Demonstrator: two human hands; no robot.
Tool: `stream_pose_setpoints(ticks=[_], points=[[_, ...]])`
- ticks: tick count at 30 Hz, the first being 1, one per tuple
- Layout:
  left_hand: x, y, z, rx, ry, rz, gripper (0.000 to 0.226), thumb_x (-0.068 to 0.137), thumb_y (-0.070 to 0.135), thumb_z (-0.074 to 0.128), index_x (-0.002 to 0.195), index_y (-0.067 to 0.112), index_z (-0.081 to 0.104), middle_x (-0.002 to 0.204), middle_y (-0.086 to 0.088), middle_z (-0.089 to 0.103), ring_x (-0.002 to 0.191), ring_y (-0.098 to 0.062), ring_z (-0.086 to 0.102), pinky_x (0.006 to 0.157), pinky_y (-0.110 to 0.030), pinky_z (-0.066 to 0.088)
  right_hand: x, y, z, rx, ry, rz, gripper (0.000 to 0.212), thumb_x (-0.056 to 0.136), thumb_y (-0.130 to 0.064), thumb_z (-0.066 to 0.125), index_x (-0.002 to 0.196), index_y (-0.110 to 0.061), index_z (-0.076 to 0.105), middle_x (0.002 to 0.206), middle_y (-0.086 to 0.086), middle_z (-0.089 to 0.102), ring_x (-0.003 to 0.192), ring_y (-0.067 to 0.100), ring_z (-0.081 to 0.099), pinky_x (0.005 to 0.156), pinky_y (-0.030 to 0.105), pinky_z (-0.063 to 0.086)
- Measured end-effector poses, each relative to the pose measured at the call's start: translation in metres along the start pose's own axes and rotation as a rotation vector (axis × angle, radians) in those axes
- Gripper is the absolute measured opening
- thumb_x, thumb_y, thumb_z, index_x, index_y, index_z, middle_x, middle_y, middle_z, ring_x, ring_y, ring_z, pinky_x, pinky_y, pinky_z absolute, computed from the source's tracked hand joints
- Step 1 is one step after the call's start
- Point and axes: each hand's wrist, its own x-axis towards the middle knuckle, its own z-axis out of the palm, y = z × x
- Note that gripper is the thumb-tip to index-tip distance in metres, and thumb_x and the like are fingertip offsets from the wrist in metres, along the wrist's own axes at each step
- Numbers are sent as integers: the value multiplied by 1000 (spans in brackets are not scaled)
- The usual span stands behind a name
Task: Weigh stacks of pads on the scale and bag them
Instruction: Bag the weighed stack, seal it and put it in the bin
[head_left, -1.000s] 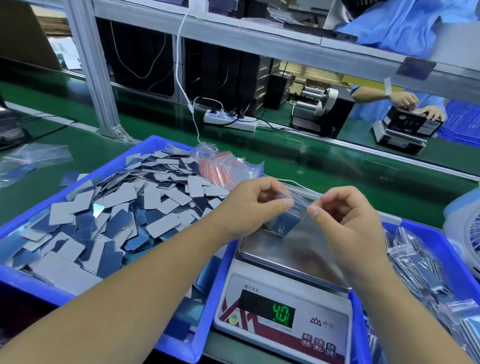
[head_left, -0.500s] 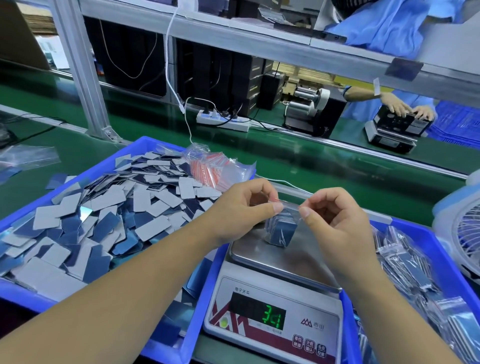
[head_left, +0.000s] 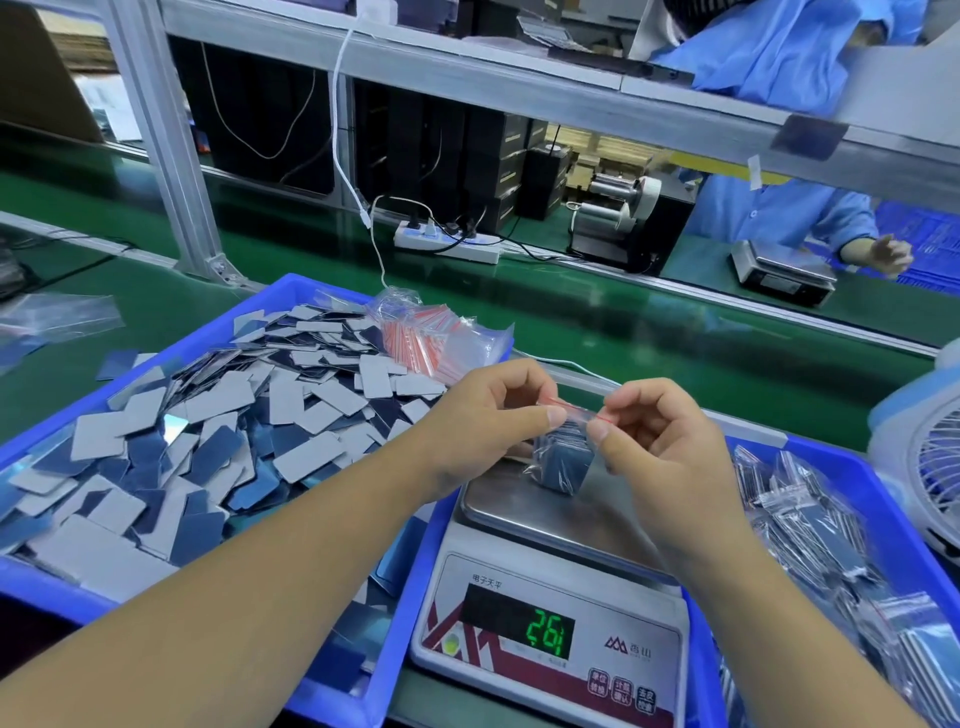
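The small clear bag (head_left: 563, 457), holding 1 stack of dark blue pads, hangs just over the scale (head_left: 550, 587), its lower corner at or near the steel pan; contact cannot be confirmed. Your left hand (head_left: 488, 415) pinches the left end of the red-lined zip strip between thumb and forefinger, and your right hand (head_left: 660, 441) pinches the right end the same way; the remaining fingers of both hands are curled in. The strip is stretched between the 2 pinches, so the step in hand appears to be sealing. The display (head_left: 524, 623) shows green digits, roughly 26, with the decimal point unclear.

To your left, a blue tray (head_left: 47, 582) holds a large heap of loose pads (head_left: 218, 441), grey and blue faces mixed, with a bundle of unused bags (head_left: 431, 338) at its far corner. To your right, a second blue tray (head_left: 883, 499) holds filled bags (head_left: 831, 545). Judged from these heaps, many bags are done and far more pads remain.
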Motion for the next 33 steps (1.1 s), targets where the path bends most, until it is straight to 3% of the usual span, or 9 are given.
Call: stream_pose_setpoints(ticks=[6,10,12,17,21,24,28,33], points=[[1,-1,4,52,9,1,12,81,19,64,73,28,62,71,0,50,67,-16,44,66,-31,39,-2,-3,0,9,-24,7,25,73,-15,73,82,-36,64,76,-9,64,70,7,58,63,20,48],[0,1,5,33,-25,-16,5,76,25,68,73,29,67,81,-25,57,54,-8,45,56,-20,38,-3,-5,2,7,-48,6,24,72,-13,73,80,-34,63,75,-9,64,70,10,57,64,21,48],[0,0,5,27,-33,-1,11,79,21,68,71,30,69,99,-35,62,52,-2,47,53,-14,39,-3,-6,3,3,-55,2,25,72,-12,72,79,-35,64,73,-8,64,69,10,57,64,21,47],[0,0,8,70,-13,22,2,74,33,70,72,34,70,106,-30,66,70,-15,53,64,-27,42,-2,-7,4,-5,-48,-2,26,72,-13,71,79,-36,64,72,-9,63,68,11,56,63,25,46],[1,-1,7,87,10,72,19,81,21,66,73,37,72,97,-19,71,76,-11,61,73,-27,51,-2,-8,3,38,-47,6,26,72,-12,74,79,-35,65,73,-8,66,69,9,60,62,20,48],[0,1,5,74,24,105,19,82,15,67,73,32,72,93,-7,75,88,-18,67,87,-41,55,-2,-11,0,69,-40,19,28,69,-11,77,79,-35,65,70,-2,70,67,9,65,61,19,51],[-3,3,3,63,2,135,10,82,6,68,80,16,69,92,3,77,87,-12,69,82,-25,55,-2,-14,-6,76,-42,20,37,72,-1,82,78,-32,63,70,6,73,63,15,64,58,22,52],[-5,6,2,122,7,138,18,82,4,69,76,21,71,88,4,76,81,-10,67,76,-21,53,-2,-17,-6,81,-72,27,34,69,-6,82,75,-32,61,67,6,70,58,14,59,56,23,51]])
